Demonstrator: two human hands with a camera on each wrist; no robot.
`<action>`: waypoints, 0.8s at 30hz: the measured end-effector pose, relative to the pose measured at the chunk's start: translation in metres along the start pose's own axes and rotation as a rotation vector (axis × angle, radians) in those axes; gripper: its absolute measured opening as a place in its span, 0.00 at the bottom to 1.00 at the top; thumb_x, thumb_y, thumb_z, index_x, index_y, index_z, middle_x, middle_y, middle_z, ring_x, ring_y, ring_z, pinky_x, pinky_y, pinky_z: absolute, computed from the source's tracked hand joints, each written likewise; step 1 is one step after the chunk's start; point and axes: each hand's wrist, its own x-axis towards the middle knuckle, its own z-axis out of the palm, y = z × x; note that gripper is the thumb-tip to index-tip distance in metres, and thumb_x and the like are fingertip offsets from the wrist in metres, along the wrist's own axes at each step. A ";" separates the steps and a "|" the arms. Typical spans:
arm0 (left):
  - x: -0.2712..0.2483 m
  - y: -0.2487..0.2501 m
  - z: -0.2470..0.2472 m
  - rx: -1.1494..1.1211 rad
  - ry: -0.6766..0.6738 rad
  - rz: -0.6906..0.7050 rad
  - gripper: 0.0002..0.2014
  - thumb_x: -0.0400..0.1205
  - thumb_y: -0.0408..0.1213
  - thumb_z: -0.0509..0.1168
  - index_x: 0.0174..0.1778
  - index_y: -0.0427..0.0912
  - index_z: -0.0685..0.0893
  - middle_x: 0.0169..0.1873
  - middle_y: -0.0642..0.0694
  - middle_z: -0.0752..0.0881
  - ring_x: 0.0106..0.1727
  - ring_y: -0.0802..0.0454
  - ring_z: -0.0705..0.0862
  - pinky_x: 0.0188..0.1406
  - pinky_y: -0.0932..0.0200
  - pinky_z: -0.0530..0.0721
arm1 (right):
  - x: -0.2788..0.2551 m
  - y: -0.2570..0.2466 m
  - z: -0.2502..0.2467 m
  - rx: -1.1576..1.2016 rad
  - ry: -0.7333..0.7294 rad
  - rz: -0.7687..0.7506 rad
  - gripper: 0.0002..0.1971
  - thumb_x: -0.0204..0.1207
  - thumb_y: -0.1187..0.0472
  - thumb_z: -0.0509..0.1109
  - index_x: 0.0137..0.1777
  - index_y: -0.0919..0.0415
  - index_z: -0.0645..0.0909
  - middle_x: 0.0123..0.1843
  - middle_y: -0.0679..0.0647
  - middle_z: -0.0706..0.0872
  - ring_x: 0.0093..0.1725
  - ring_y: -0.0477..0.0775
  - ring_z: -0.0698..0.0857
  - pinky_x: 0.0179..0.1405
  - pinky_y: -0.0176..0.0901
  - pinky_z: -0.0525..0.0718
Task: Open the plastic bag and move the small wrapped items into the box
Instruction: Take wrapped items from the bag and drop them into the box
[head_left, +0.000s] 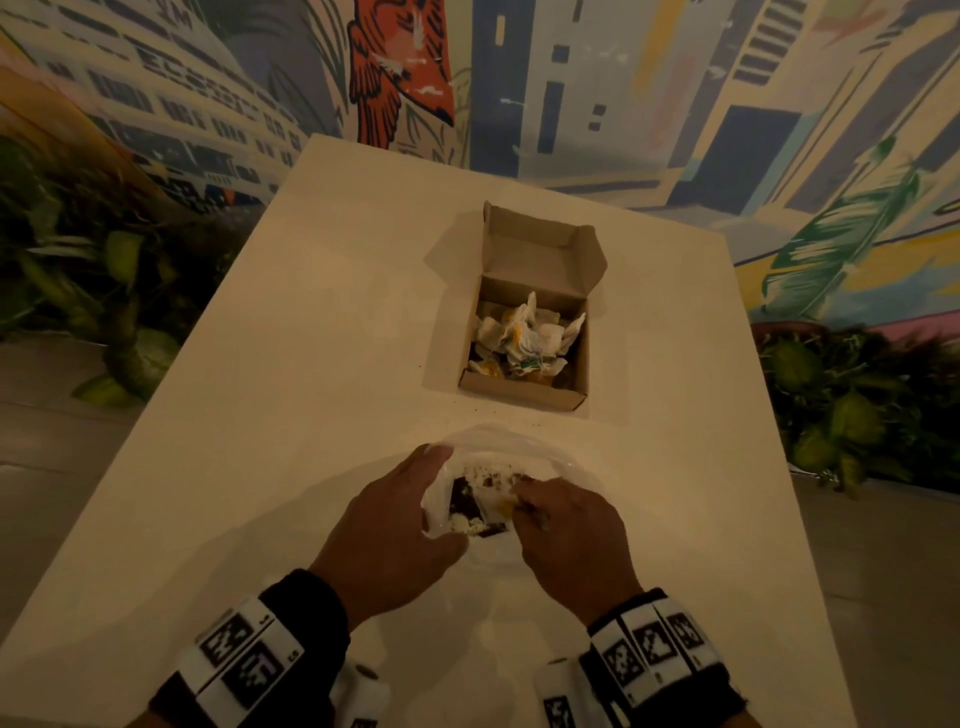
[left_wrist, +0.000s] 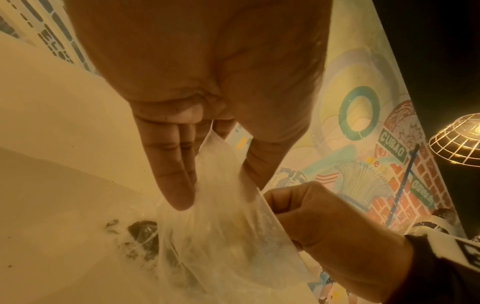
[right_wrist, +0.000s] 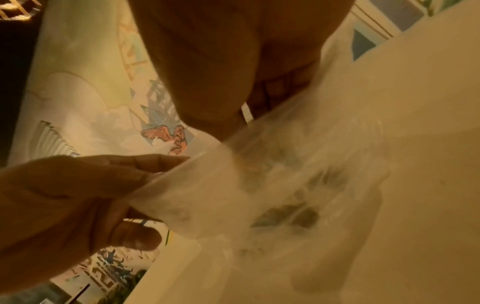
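A clear plastic bag (head_left: 519, 447) lies on the white table (head_left: 311, 364) near its front edge, mouth towards me. My left hand (head_left: 434, 493) pinches the bag's left rim between fingers (left_wrist: 176, 174) and thumb, holding the mouth apart. My right hand (head_left: 519, 499) reaches into the mouth with curled fingers around a small white-and-yellow wrapped item (head_left: 496, 508); the plastic partly hides the hold. Dark pieces and white crumbs (head_left: 467, 506) show inside the bag (right_wrist: 285, 195). Beyond it, the open cardboard box (head_left: 519, 389) holds several crumpled wrapped items (head_left: 524, 338).
The box lid (head_left: 540, 249) stands open towards the far side. Dark crumbs (left_wrist: 135, 244) dot the table beside the bag. Leafy plants (head_left: 104, 312) flank the table on both sides, and a painted mural wall (head_left: 623, 78) rises behind it.
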 end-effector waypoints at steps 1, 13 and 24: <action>-0.001 0.000 0.000 -0.003 -0.002 0.004 0.41 0.70 0.48 0.73 0.78 0.58 0.59 0.80 0.58 0.61 0.66 0.50 0.79 0.62 0.60 0.79 | -0.001 0.002 -0.001 0.006 -0.013 0.000 0.14 0.72 0.53 0.61 0.49 0.52 0.87 0.43 0.52 0.92 0.40 0.55 0.89 0.38 0.43 0.85; -0.007 -0.002 0.001 -0.029 -0.118 -0.014 0.53 0.59 0.63 0.75 0.69 0.82 0.42 0.79 0.67 0.47 0.57 0.58 0.80 0.59 0.57 0.82 | 0.116 0.001 -0.095 0.407 0.065 0.202 0.05 0.57 0.53 0.77 0.32 0.43 0.85 0.35 0.53 0.91 0.38 0.57 0.90 0.43 0.62 0.89; -0.005 -0.001 0.008 -0.046 -0.077 -0.074 0.48 0.66 0.56 0.74 0.73 0.77 0.45 0.81 0.65 0.51 0.54 0.60 0.79 0.54 0.58 0.84 | 0.201 0.033 -0.038 0.063 -0.057 0.367 0.21 0.72 0.50 0.69 0.63 0.58 0.81 0.64 0.62 0.85 0.60 0.66 0.82 0.57 0.51 0.81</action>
